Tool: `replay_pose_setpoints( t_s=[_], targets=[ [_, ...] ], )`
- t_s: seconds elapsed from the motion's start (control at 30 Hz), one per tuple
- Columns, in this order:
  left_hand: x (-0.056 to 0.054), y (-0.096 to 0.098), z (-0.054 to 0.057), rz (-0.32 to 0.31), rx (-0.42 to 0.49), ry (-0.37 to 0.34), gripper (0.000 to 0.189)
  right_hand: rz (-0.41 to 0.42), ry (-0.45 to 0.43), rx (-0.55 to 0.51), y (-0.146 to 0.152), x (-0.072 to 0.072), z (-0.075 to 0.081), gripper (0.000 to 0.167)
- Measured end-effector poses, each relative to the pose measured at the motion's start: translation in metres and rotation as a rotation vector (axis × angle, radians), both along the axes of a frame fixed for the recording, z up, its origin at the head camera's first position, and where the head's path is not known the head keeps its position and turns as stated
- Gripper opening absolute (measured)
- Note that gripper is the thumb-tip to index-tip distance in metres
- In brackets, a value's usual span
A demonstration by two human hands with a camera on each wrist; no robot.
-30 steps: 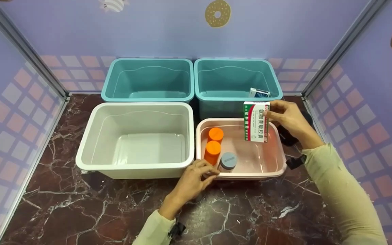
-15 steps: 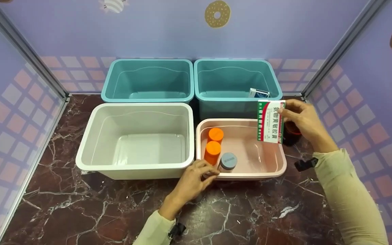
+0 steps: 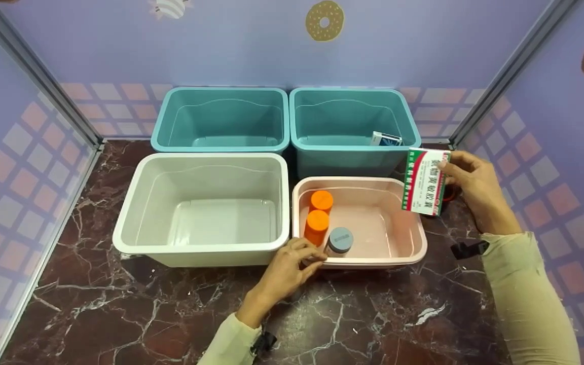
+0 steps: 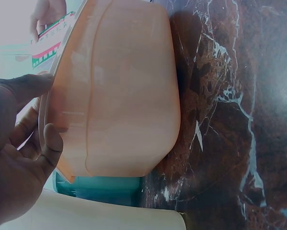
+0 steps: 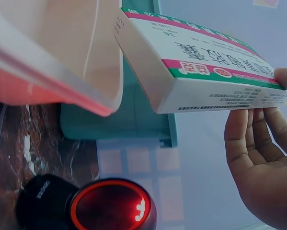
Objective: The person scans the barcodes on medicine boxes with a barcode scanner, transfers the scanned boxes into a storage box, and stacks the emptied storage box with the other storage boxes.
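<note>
Nearest: left hand [image 3: 292, 263], fingers curled on the rim of the pink bin [image 3: 368, 261]. Beyond it, right hand [image 3: 479, 190], partly closed, pinches the medicine box [image 3: 428, 182] by one edge, aloft near the bin's right rim. Likely step: holding the box up by the black device [image 5: 86, 203]; next move probably calls for steadying it there. Right wrist view gives the device's lit red ring [image 5: 113, 182]; head view, mostly hidden. Far: teal bin [image 3: 348, 148], carton [image 3: 387, 138] inside.
</note>
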State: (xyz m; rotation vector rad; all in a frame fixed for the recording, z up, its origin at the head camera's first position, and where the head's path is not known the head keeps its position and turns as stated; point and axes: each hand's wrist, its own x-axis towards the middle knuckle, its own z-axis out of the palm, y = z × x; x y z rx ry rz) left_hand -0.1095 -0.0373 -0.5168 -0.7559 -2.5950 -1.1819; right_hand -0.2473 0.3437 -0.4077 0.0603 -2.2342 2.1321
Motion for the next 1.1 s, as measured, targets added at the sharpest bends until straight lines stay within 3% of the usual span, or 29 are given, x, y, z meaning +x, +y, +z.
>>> replay_pose_setpoints(
  t_s=[0.3, 0.63, 1.1],
  targets=[
    [0.001, 0.0, 0.001, -0.003, 0.006, -0.023, 0.012, -0.05, 0.014, -0.022, 0.02, 0.003, -0.005, 0.009],
    [0.001, 0.0, 0.003, -0.003, -0.005, -0.026, 0.012, -0.086, -0.039, -0.047, 0.039, 0.004, -0.019, 0.01],
    [0.002, 0.0, 0.004, 0.0, -0.018, -0.05, 0.012, -0.126, -0.128, 0.09, 0.051, 0.007, -0.044, 0.009]
  ],
)
